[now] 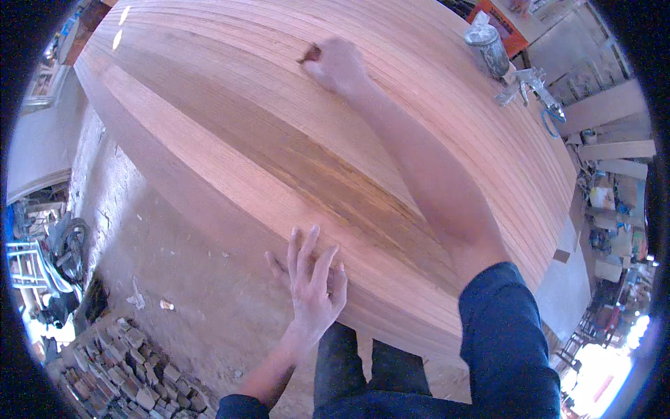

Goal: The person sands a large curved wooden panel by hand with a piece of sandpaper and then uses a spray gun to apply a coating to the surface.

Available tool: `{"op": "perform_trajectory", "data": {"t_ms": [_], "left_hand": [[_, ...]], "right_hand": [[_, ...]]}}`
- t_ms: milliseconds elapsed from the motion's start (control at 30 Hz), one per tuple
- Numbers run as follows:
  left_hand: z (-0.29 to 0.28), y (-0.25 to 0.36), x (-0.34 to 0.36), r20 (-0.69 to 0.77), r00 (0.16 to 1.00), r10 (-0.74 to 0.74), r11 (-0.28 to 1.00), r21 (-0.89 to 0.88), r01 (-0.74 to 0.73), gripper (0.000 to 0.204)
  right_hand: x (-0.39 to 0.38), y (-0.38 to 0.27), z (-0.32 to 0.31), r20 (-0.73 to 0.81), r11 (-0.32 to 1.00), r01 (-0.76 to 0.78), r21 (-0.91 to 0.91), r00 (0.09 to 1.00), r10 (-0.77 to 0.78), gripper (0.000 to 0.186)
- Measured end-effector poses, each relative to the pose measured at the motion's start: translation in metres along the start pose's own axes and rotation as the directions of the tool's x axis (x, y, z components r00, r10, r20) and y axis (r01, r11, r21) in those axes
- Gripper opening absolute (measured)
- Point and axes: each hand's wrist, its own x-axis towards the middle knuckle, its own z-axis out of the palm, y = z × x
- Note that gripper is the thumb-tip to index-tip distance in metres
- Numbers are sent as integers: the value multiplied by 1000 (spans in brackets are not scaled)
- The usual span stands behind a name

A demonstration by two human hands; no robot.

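Observation:
A wide wooden panel (230, 105) of light reddish boards, with a darker brown board through its middle, spreads out in front of me. My right hand (336, 64) is stretched far across the panel, its fingers closed on a small brown folded piece (311, 54) that looks like sandpaper; most of it is hidden in the fist. Over the panel's near edge is my left hand (314, 279), fingers spread and holding nothing. Whether its fingertips touch the wood I cannot tell.
At the panel's far right stand a grey can (488, 52) with clear plastic on top and a metal spray gun (527, 87). An orange-red box (499, 28) lies behind them. Several wood offcuts (132, 370) are heaped on the floor at lower left, near a white metal frame (35, 269).

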Motion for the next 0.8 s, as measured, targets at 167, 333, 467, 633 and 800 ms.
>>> {"op": "perform_trajectory", "data": {"t_ms": [167,333,467,633,800], "left_hand": [[3,-4,-6,-11,1000,25,993,112,-23,26],[8,0,-10,-43,999,-2,995,100,7,25],[6,1,-11,-51,998,27,994,104,-22,25],[8,5,-14,-37,999,2,976,220,6,21],[10,7,-20,-33,999,4,957,288,5,20]], "right_hand": [[25,-36,19,19,992,64,108,998,-66,26],[-10,14,-5,92,979,202,8,975,-202,18],[-122,70,-74,12,933,361,-13,933,-361,17],[-262,126,-159,41,976,210,-65,977,-207,16],[-303,145,-185,82,996,94,-7,992,-93,15]]}}
